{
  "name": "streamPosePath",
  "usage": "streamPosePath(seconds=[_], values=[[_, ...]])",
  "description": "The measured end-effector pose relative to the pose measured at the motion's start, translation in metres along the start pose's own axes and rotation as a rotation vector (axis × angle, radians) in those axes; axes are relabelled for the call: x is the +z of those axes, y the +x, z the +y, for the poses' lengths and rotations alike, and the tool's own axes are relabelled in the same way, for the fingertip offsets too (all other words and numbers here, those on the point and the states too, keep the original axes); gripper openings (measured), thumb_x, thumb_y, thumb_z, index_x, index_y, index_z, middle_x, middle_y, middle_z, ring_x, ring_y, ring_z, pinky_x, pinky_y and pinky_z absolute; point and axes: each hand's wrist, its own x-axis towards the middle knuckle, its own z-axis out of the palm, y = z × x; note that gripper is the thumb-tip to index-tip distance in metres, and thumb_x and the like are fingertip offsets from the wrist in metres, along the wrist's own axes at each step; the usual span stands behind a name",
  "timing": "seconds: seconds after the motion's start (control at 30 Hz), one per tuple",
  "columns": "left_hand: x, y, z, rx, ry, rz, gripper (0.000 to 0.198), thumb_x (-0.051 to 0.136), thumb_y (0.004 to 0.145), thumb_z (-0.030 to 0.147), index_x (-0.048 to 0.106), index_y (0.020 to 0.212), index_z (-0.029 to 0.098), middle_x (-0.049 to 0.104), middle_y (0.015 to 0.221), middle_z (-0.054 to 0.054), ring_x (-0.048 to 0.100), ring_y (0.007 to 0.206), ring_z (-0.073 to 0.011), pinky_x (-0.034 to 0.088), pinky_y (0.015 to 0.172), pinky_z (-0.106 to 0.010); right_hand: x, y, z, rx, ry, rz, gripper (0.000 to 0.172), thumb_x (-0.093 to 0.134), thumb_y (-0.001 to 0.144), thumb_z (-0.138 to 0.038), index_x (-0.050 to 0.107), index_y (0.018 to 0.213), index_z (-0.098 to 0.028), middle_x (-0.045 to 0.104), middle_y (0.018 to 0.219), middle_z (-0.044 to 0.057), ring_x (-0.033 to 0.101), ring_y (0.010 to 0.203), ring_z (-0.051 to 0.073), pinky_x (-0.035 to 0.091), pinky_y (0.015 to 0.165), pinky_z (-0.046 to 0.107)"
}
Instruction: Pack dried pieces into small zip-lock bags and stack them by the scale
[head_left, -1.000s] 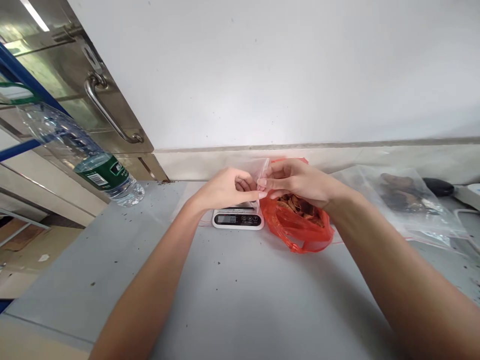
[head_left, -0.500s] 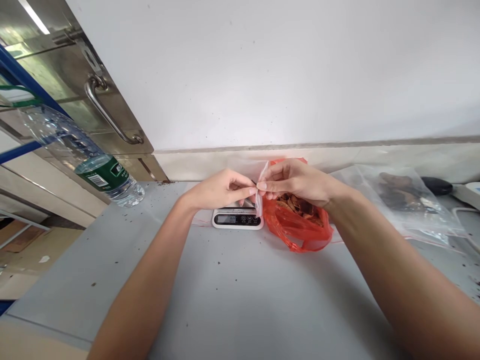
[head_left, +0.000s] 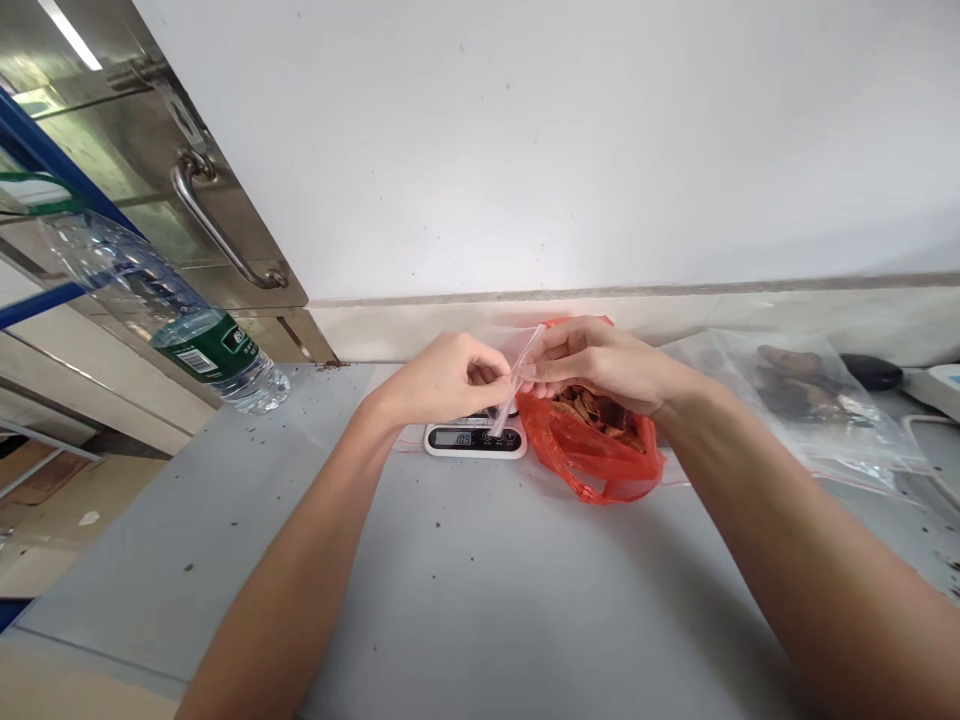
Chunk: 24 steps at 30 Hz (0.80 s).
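Note:
A clear plastic zip bag point(head_left: 526, 348) is pinched at its top edge by both hands. My left hand point(head_left: 454, 380) has thumb and forefinger closed on the bag's edge, above a small white digital scale point(head_left: 475, 452) whose display reads about 10.9. My right hand point(head_left: 592, 362) grips the same edge close beside it, over a red plastic bag point(head_left: 592, 480). Brown dried pieces point(head_left: 592, 412) lie inside the open red bag, right of the scale. The hands cover most of the scale's weighing plate.
To the left stands a large water bottle point(head_left: 206, 345) with a green label. At the right lie clear zip bags point(head_left: 847, 400) with brown contents and a black object point(head_left: 872, 371). Dark crumbs dot the grey table point(head_left: 465, 620); a white wall point(head_left: 562, 150) rises behind.
The clear bag's edge has tilted, its lower end swinging left over the scale's buttons. My left fingers have closed more tightly. The display went from about 0.0 to about 10.9.

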Motion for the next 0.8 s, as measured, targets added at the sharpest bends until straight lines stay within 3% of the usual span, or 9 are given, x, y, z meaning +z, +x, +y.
streamPosePath(seconds=[0.1, 0.23, 0.3, 0.4, 0.47, 0.5, 0.6, 0.7, 0.8], values=[[-0.002, 0.000, 0.000, -0.013, 0.007, 0.084, 0.022, 0.054, 0.072, 0.018, 0.062, 0.051, 0.019, 0.054, 0.051, 0.002, 0.037, 0.049, -0.0100, 0.025, 0.048, -0.027, 0.003, -0.002, -0.004, 0.033, -0.079, 0.086, 0.013, 0.073, 0.062, -0.029, 0.065, 0.054, -0.024, 0.067, 0.070, 0.004, 0.060, 0.075, 0.021, 0.050, 0.074, 0.037], [-0.010, -0.002, -0.001, -0.045, 0.016, 0.369, 0.019, 0.058, 0.073, 0.021, 0.060, 0.053, 0.019, 0.056, 0.053, 0.002, 0.045, 0.054, -0.0115, 0.034, 0.054, -0.027, 0.010, -0.005, -0.010, 0.110, -0.304, 0.282, 0.040, 0.071, 0.072, -0.034, 0.039, 0.050, -0.026, 0.041, 0.057, -0.001, 0.044, 0.063, 0.017, 0.039, 0.063, 0.036], [-0.012, -0.003, -0.001, -0.050, 0.038, 0.451, 0.020, 0.059, 0.075, 0.022, 0.060, 0.055, 0.019, 0.057, 0.055, 0.002, 0.047, 0.056, -0.0121, 0.036, 0.056, -0.027, 0.013, -0.004, -0.009, 0.060, -0.408, 0.431, 0.047, 0.074, 0.072, -0.037, 0.034, 0.051, -0.026, 0.045, 0.065, 0.001, 0.047, 0.070, 0.020, 0.041, 0.066, 0.036], [-0.005, 0.000, 0.001, -0.011, 0.082, 0.435, 0.020, 0.058, 0.077, 0.019, 0.058, 0.057, 0.019, 0.056, 0.056, 0.003, 0.048, 0.056, -0.0119, 0.037, 0.057, -0.027, 0.018, 0.002, -0.002, -0.212, -0.439, 0.616, 0.021, 0.072, 0.068, -0.028, 0.052, 0.062, -0.025, 0.063, 0.104, 0.011, 0.060, 0.099, 0.029, 0.051, 0.082, 0.042], [0.003, 0.002, 0.003, 0.016, 0.101, 0.409, 0.020, 0.058, 0.079, 0.017, 0.056, 0.059, 0.020, 0.056, 0.056, 0.003, 0.047, 0.054, -0.0115, 0.037, 0.056, -0.027, 0.021, 0.005, 0.003, -0.341, -0.437, 0.601, 0.006, 0.066, 0.068, -0.021, 0.063, 0.071, -0.025, 0.061, 0.130, 0.013, 0.061, 0.115, 0.032, 0.053, 0.092, 0.048], [0.007, 0.004, 0.004, 0.019, 0.101, 0.400, 0.021, 0.058, 0.080, 0.017, 0.056, 0.060, 0.020, 0.057, 0.056, 0.003, 0.047, 0.053, -0.0115, 0.036, 0.055, -0.027, 0.022, 0.005, 0.004, -0.365, -0.455, 0.550, 0.008, 0.062, 0.070, -0.019, 0.066, 0.072, -0.025, 0.061, 0.133, 0.013, 0.060, 0.123, 0.034, 0.052, 0.097, 0.051], [0.014, 0.006, 0.005, 0.023, 0.078, 0.372, 0.020, 0.056, 0.085, 0.017, 0.058, 0.066, 0.021, 0.061, 0.058, 0.003, 0.053, 0.053, -0.0129, 0.038, 0.054, -0.027, 0.022, 0.005, 0.006, -0.310, -0.549, 0.350, 0.016, 0.059, 0.074, -0.016, 0.069, 0.068, -0.028, 0.071, 0.113, 0.009, 0.049, 0.143, 0.037, 0.046, 0.109, 0.054], [0.012, 0.006, 0.002, 0.085, 0.080, 0.390, 0.021, 0.054, 0.092, 0.022, 0.063, 0.073, 0.021, 0.069, 0.069, 0.000, 0.063, 0.065, -0.0163, 0.048, 0.065, -0.028, 0.017, 0.002, 0.005, -0.166, -0.572, 0.223, 0.009, 0.070, 0.072, -0.020, 0.069, 0.079, -0.026, 0.072, 0.108, 0.008, 0.057, 0.134, 0.037, 0.052, 0.102, 0.048], [0.005, 0.008, -0.005, 0.076, 0.115, 0.623, 0.019, 0.054, 0.099, 0.028, 0.070, 0.092, 0.021, 0.078, 0.106, -0.006, 0.071, 0.104, -0.0227, 0.053, 0.094, -0.032, 0.007, -0.001, 0.004, -0.195, -0.533, 0.213, 0.049, 0.081, 0.071, -0.037, 0.071, 0.117, -0.027, 0.070, 0.120, 0.008, 0.065, 0.116, 0.034, 0.055, 0.095, 0.046]])
